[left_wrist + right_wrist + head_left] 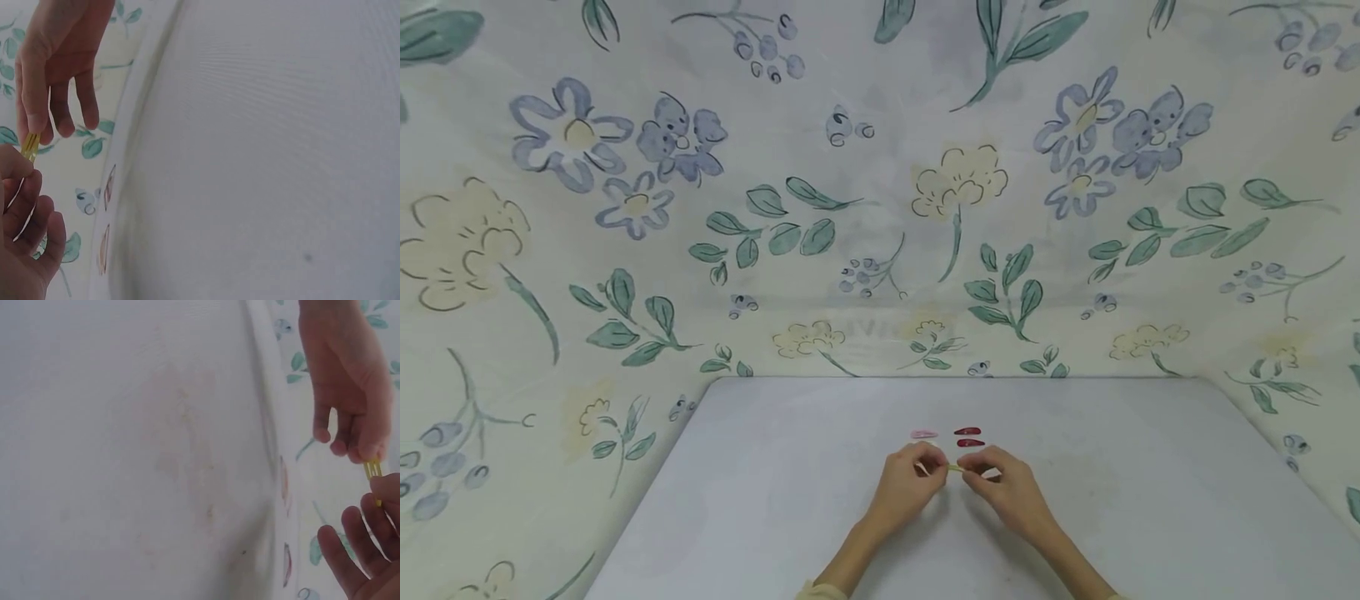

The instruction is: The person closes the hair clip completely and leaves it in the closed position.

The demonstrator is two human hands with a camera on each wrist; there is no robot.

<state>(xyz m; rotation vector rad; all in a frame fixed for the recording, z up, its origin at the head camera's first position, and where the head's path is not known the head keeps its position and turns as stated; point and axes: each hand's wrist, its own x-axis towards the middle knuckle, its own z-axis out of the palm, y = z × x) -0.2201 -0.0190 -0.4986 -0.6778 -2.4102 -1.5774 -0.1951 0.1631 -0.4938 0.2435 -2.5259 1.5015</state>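
Note:
A slim yellow snap hair clip (956,468) bridges my two hands above the white table. The left hand (914,479) pinches one end between thumb and forefinger. At the other end, the right hand (1006,487) pinches it the same way. Both wrist views show the slotted yellow clip (372,469) between the fingertips, its ends covered by them. Just beyond the hands lie a pink hair clip (924,434) and two dark red hair clips, one (967,431) behind the other (971,443).
The white table (760,467) stretches to both sides of the hands. A floral-patterned sheet (880,208) rises behind the table's far edge and along its sides. Faint stains mark the tabletop (187,437) in the right wrist view.

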